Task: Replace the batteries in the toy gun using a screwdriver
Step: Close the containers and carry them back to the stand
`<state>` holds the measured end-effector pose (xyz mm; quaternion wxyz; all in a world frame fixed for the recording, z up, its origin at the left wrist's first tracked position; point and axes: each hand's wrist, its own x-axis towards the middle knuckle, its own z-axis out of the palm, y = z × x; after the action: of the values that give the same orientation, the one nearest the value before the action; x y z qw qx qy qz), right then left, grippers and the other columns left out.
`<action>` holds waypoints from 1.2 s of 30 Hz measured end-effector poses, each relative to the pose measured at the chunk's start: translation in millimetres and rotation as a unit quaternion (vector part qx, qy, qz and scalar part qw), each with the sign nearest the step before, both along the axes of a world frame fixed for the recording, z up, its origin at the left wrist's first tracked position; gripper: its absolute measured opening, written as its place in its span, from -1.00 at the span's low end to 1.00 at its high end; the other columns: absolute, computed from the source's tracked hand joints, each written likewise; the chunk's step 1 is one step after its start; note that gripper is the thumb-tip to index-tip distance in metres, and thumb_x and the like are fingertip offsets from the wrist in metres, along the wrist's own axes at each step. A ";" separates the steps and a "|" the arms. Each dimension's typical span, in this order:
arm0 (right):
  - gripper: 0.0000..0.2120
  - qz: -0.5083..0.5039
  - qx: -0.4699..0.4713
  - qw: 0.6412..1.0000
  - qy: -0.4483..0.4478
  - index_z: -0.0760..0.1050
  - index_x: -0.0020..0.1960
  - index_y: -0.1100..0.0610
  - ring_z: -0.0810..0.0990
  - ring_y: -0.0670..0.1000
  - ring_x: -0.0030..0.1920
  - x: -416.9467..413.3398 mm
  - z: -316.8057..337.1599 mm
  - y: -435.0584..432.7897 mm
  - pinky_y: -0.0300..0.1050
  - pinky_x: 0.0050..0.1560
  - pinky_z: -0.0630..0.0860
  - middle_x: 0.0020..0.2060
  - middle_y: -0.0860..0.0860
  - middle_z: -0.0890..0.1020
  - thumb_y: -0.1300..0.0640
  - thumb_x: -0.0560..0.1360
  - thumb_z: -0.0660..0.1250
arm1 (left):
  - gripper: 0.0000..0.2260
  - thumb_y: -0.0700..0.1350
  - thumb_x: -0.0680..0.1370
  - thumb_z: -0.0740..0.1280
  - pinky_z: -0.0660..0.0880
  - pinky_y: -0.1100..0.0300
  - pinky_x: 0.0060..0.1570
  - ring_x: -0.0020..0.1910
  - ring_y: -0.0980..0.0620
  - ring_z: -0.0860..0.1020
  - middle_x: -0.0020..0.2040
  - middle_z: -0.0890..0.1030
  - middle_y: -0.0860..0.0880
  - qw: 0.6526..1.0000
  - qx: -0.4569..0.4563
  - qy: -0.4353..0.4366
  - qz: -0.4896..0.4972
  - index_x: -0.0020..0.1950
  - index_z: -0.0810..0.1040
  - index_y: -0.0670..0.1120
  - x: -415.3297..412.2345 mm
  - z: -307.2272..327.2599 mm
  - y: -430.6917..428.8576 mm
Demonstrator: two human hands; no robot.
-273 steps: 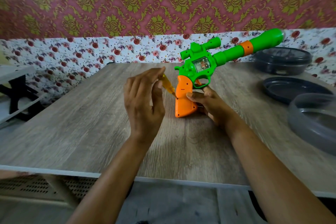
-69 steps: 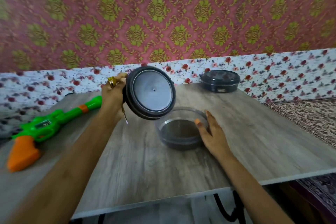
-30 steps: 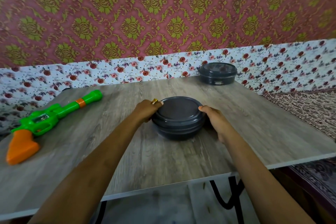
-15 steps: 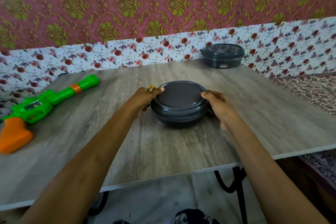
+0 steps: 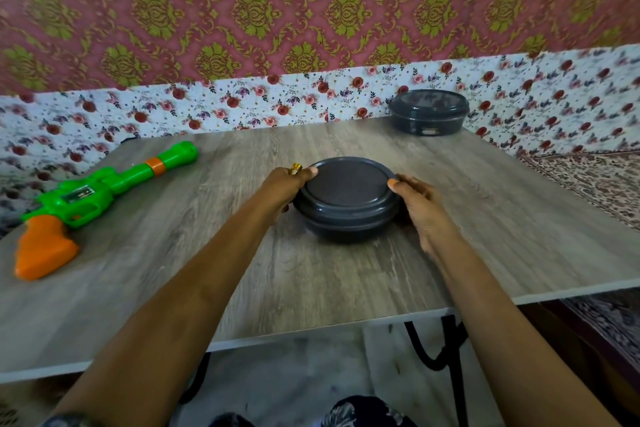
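The green and orange toy gun lies on its side at the left of the wooden table, away from both hands. A dark round container with its lid on stands mid-table. My left hand is at its left rim with the thumb on the lid. The yellow end of the screwdriver sticks out of that hand's curled fingers. My right hand wraps round the container's right side, thumb tip on the lid's edge.
A second dark lidded container stands at the table's far right corner, against the flowered wall. The table's front edge runs just below my forearms. Black table legs and a patterned rug show at the right.
The lid that my left hand held up earlier now sits on the container. Over the last second both hands have stayed on its sides; only the view has shifted.
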<state>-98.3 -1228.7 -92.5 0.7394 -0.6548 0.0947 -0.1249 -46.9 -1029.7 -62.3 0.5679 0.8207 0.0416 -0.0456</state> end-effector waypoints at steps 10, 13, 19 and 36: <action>-0.52 -0.010 -0.120 0.993 0.009 0.32 0.41 0.12 0.38 0.08 0.37 -8.5 -3.5 10.2 0.08 0.42 0.27 0.37 0.07 0.42 -0.10 0.57 0.11 | -0.51 0.04 0.46 0.42 0.54 0.07 -0.16 -0.01 -0.09 0.55 0.10 0.57 -0.15 0.985 -0.139 0.100 0.009 0.26 0.44 -0.19 -20.9 5.6 -3.3; -0.52 -0.009 -0.119 0.993 0.018 0.33 0.40 0.11 0.39 0.10 0.36 -7.2 -5.6 8.9 0.11 0.41 0.28 0.36 0.09 0.43 -0.11 0.57 0.10 | -0.52 -0.02 0.45 0.45 0.53 0.10 -0.19 -0.08 -0.07 0.56 0.06 0.58 -0.14 0.982 -0.163 0.094 0.016 0.28 0.44 -0.20 -24.8 7.8 -7.7; -0.55 0.011 -0.078 0.996 0.034 0.31 0.42 0.07 0.38 0.08 0.36 -6.5 -1.8 4.9 -0.01 0.33 0.33 0.38 0.03 0.40 -0.05 0.57 0.10 | -0.74 -0.03 0.47 0.43 0.54 -0.03 -0.05 -0.05 -0.09 0.56 0.02 0.58 -0.13 0.973 -0.203 0.107 -0.003 0.07 0.48 -0.09 -28.7 14.3 -4.1; -0.59 0.018 -0.096 0.995 0.035 0.41 0.32 0.13 0.44 0.03 0.30 86.8 13.2 67.7 0.00 0.35 0.34 0.32 0.04 0.48 -0.07 0.58 0.13 | -0.76 0.01 0.47 0.41 0.56 0.16 -0.37 -0.22 -0.02 0.58 -0.14 0.61 -0.09 0.951 -0.279 0.103 0.082 0.03 0.50 -0.09 45.5 6.7 83.4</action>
<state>-11.6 -1161.0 -79.2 0.6717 -0.7281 0.0960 -0.0973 -1.4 -946.3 -55.5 0.7686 0.6143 0.1525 -0.0930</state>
